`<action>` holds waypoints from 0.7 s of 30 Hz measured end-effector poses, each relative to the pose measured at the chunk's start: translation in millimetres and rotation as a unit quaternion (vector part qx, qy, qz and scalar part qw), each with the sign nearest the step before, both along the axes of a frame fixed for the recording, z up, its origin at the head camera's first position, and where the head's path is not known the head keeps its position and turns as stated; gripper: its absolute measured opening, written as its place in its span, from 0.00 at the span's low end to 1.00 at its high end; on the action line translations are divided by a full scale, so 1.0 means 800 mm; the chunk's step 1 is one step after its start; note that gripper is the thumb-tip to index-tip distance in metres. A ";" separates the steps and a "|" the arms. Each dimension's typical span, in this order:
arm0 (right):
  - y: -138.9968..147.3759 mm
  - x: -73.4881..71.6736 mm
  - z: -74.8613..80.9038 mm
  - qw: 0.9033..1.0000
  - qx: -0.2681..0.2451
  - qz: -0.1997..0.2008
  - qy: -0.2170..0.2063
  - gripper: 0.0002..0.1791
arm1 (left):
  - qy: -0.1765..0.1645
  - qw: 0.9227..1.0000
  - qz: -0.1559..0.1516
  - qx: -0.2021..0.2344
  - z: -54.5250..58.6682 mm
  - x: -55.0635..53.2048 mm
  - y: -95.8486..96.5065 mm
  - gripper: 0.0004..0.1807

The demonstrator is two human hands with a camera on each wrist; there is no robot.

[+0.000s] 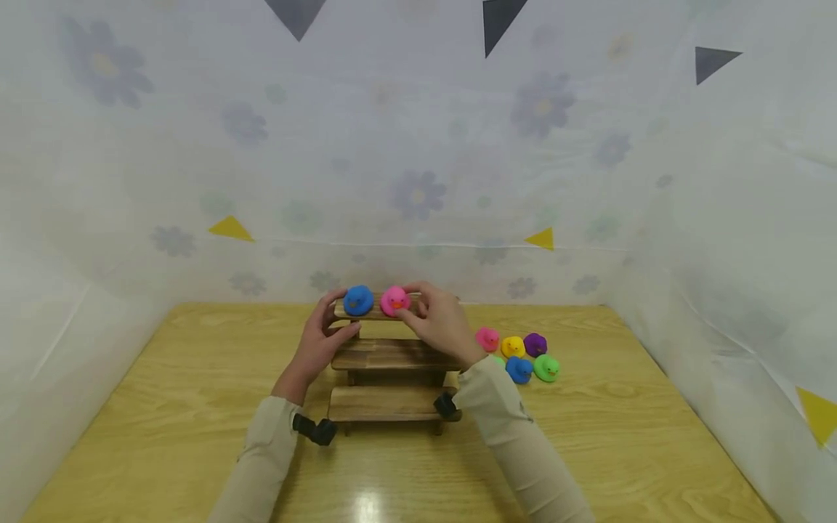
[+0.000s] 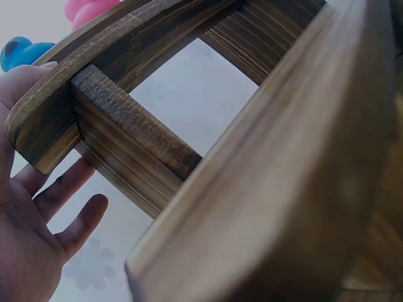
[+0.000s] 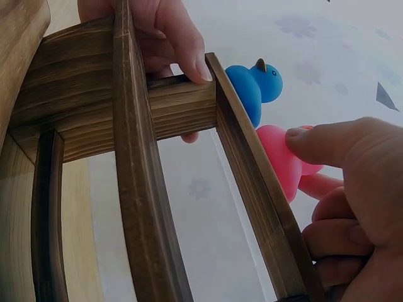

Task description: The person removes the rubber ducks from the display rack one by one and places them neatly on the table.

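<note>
A three-step wooden stand (image 1: 386, 354) stands on the table. At the left end of its top step, my left hand (image 1: 322, 345) holds the board, thumb in front and fingers reaching behind. Beside that hand a blue rubber duck (image 1: 358, 300) sits on the top step, facing forward. My right hand (image 1: 439, 319) pinches a pink rubber duck (image 1: 395, 301) just right of the blue one, over the same step. In the right wrist view the thumb presses the back of the pink duck (image 3: 277, 154), whose underside is right at the board.
Right of the stand lies a group of rubber ducks: pink (image 1: 487, 338), yellow (image 1: 513, 346), purple (image 1: 535, 344), blue (image 1: 519, 370) and green (image 1: 546, 368), with another green one partly behind the right sleeve (image 1: 503, 407). A flowered curtain (image 1: 418, 145) encloses the wooden table (image 1: 216, 378).
</note>
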State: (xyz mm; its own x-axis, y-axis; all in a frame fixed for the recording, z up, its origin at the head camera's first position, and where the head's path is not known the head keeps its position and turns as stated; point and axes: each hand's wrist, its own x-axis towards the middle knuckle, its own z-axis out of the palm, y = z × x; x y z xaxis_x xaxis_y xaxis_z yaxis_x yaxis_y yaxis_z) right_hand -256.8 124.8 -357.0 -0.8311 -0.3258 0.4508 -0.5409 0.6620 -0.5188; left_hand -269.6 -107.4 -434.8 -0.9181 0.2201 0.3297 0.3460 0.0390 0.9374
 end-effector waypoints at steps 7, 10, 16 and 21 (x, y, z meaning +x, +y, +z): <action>-0.003 0.001 0.002 1.000 -0.004 -0.013 0.006 0.19 | -0.002 1.000 -0.006 0.001 0.000 -0.001 -0.001 0.34; -0.002 0.001 0.002 1.000 -0.007 -0.010 0.004 0.19 | -0.006 1.000 -0.006 0.000 0.000 -0.001 -0.001 0.34; -0.001 0.002 0.002 1.000 -0.010 -0.010 0.000 0.18 | -0.012 1.000 -0.010 -0.002 0.009 0.005 0.002 0.35; 0.000 0.002 0.002 1.000 -0.016 -0.007 -0.001 0.18 | -0.004 1.000 -0.003 -0.012 0.018 0.013 0.002 0.34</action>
State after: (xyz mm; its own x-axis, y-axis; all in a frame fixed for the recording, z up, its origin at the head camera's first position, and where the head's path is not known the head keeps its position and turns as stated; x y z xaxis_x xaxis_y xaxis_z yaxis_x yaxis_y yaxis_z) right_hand -255.2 125.0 -355.4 -0.8361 -0.3006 0.4588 -0.5312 0.6526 -0.5403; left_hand -259.1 -105.6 -420.2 -0.9193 0.2331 0.3171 0.3389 0.0593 0.9389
